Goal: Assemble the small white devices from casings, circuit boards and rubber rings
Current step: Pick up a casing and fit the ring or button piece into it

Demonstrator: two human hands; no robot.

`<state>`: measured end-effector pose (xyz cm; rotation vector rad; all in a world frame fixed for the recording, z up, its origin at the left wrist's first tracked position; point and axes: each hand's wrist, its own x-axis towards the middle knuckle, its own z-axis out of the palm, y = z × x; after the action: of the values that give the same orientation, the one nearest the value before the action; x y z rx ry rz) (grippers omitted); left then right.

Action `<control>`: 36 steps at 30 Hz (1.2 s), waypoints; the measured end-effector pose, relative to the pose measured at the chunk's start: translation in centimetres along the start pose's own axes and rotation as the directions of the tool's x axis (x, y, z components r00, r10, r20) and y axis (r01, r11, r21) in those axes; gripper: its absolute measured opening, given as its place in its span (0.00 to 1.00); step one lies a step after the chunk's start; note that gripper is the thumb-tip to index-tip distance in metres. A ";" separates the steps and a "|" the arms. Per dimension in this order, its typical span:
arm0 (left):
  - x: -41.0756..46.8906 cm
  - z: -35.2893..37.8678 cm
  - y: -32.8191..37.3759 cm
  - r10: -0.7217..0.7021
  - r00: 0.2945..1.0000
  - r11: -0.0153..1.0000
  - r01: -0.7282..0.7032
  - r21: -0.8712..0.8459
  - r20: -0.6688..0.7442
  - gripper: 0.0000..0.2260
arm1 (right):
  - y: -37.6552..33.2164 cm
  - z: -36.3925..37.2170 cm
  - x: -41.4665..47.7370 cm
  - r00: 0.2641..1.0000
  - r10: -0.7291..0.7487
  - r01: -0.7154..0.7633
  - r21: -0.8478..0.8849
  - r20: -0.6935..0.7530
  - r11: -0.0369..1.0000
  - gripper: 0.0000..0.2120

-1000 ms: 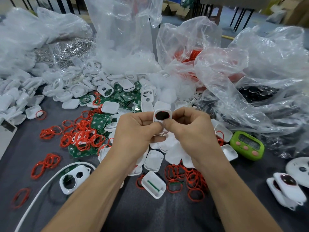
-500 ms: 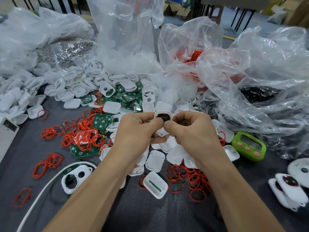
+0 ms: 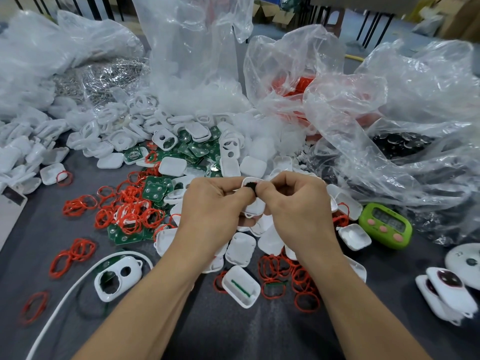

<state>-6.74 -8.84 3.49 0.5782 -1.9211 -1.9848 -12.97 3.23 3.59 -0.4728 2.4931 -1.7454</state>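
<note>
Grey table (image 3: 39, 229): strewn with loose casings (image 3: 240, 248), green circuit boards (image 3: 155, 190) and red rubber rings (image 3: 130, 216).
Left hand (image 3: 207, 211): fingers curled, thumb pinching the white device (image 3: 255, 207) from the left.
Right hand (image 3: 296, 211): curled, thumb pinching its right side.
White device: between both thumbs, above the table's middle.
Dark disc (image 3: 250, 189): at its far end.

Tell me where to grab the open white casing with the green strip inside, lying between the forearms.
Come from straight above and pinch the casing across its two long walls, mid-length. It lies open side up, so the rims stand free to pinch; red rings lie close on both sides, so a sideways approach would likely snag them.
</note>
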 end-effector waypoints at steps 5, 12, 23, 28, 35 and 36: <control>-0.3 -0.4 0.0 0.027 0.998 0.997 -0.031 0.076 0.054 0.16 | 0.1 -0.1 0.3 1.000 0.007 -0.006 -0.051 0.021 0.999 0.16; -0.2 -0.3 0.0 0.015 0.999 0.993 -0.020 0.117 0.041 0.14 | 0.2 -0.6 0.3 0.998 0.004 0.000 -0.067 0.064 0.998 0.17; -0.2 -0.6 0.8 -0.109 0.987 0.988 0.121 -0.096 0.119 0.08 | 0.7 -0.8 1.0 0.980 0.126 -0.144 0.113 0.155 0.983 0.13; -0.1 -1.0 0.8 -0.127 0.970 0.986 0.147 -0.084 0.207 0.09 | 0.8 -0.9 1.3 0.967 0.175 -0.206 0.167 0.184 0.964 0.14; 0.0 -1.0 0.5 -0.129 0.962 0.990 0.139 -0.025 0.240 0.10 | 0.9 -1.2 1.2 0.971 0.139 -0.169 0.146 0.192 0.975 0.13; 0.0 -1.0 0.5 -0.129 0.962 0.989 0.142 -0.036 0.240 0.09 | 0.9 -1.3 1.2 0.971 0.140 -0.169 0.144 0.192 0.975 0.13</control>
<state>-6.31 -9.71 3.98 0.4893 -2.0049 -2.2746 -14.64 4.33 3.35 -0.3938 2.1843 -1.7386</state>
